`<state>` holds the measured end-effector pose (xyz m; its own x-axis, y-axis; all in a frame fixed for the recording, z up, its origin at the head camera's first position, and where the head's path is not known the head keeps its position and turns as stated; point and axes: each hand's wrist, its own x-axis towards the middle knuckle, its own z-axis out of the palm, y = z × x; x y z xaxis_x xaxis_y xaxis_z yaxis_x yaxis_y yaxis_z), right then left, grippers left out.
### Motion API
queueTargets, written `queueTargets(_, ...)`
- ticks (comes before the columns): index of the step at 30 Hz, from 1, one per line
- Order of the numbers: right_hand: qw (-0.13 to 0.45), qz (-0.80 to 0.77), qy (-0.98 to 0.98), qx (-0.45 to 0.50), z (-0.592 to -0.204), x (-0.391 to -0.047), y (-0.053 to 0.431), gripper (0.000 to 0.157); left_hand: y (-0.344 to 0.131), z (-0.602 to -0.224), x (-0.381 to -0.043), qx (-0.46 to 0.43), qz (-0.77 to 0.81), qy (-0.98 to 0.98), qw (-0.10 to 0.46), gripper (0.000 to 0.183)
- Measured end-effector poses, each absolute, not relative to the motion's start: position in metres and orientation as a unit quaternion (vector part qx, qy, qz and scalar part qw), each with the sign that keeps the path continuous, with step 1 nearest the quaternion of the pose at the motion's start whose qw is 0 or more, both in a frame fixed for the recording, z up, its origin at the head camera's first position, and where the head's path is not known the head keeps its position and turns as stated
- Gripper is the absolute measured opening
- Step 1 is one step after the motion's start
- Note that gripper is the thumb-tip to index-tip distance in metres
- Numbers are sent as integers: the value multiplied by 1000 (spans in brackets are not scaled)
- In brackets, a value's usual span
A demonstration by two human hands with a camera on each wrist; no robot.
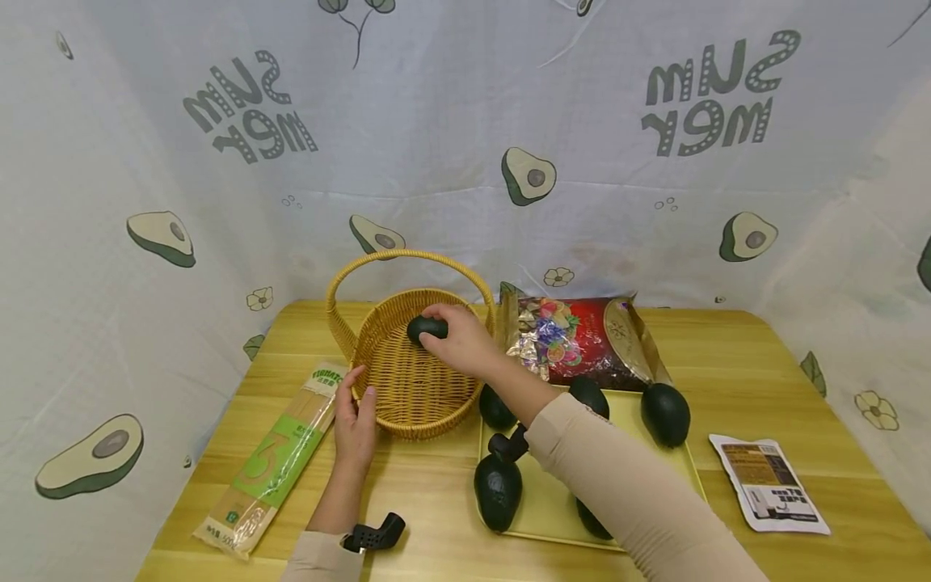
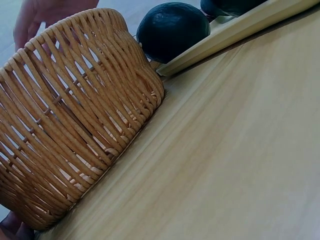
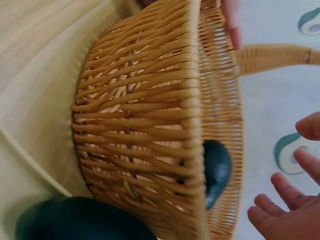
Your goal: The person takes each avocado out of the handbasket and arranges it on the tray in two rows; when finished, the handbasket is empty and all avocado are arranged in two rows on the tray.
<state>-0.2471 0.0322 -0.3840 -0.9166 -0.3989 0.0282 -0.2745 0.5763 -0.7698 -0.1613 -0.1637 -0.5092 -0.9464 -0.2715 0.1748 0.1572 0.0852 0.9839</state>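
A dark green avocado (image 1: pixel 427 327) lies inside the wicker basket (image 1: pixel 407 388) near its far wall. My right hand (image 1: pixel 461 339) hovers just beside it. In the right wrist view its fingers (image 3: pixel 280 200) are spread and apart from the avocado (image 3: pixel 217 170), which sits behind the basket's rim (image 3: pixel 195 100). My left hand (image 1: pixel 355 420) rests with straight fingers against the basket's near left side. In the left wrist view the basket wall (image 2: pixel 75 125) fills the left half.
A pale yellow tray (image 1: pixel 545 501) right of the basket carries several avocados, the nearest (image 1: pixel 498 485) by my right forearm. A spaghetti packet (image 1: pixel 280 453) lies left, a shiny snack bag (image 1: pixel 575 339) behind the tray, a small sachet (image 1: pixel 767 481) far right.
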Motion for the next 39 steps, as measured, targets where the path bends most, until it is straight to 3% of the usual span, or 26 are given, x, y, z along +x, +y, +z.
queueTargets(9,87,-421,892,-140,-403,-265,14,48,-165,-511,-161,38,-674,-721,158,44)
queueTargets(17,94,-435,888,-114,-417,-278,9,59,-164,-510,-162,42,-669,-726,152,44)
queueTargets(28,88,-409,903,-95,-442,-282,8,69,-163,-511,-163,40,-672,-721,163,42)
queueTargets(39,88,-391,912,-89,-447,-284,7,68,-163,-510,-164,35,-670,-723,164,42)
